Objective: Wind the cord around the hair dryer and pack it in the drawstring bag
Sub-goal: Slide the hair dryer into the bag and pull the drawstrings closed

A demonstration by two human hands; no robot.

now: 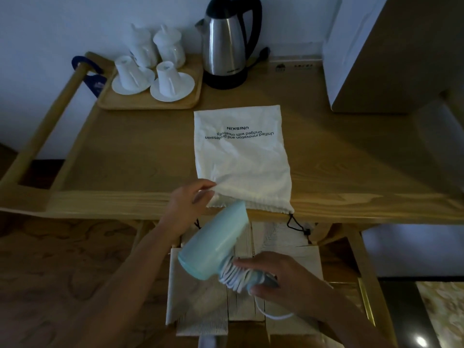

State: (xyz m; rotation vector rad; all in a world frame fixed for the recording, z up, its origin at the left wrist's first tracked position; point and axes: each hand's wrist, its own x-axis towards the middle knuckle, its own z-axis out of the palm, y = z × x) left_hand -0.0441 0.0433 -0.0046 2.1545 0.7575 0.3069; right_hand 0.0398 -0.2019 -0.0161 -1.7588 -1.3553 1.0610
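A white drawstring bag [241, 156] with black print lies flat on the wooden table [130, 156], its mouth at the near edge. My left hand [187, 203] pinches the upper lip of the mouth and lifts it. My right hand [278, 277] grips the handle of a light blue hair dryer [216, 241], with the white cord [232, 275] wound around that handle. The dryer's nozzle points into the bag's opening. A loose loop of cord hangs below my right hand. Black drawstrings [296, 226] dangle over the table's edge.
A wooden tray [150, 102] with several white cups and saucers sits at the back left. A steel electric kettle [227, 43] stands behind the bag. A white appliance [351, 59] is at the back right. A woven seat [241, 302] is below the hair dryer.
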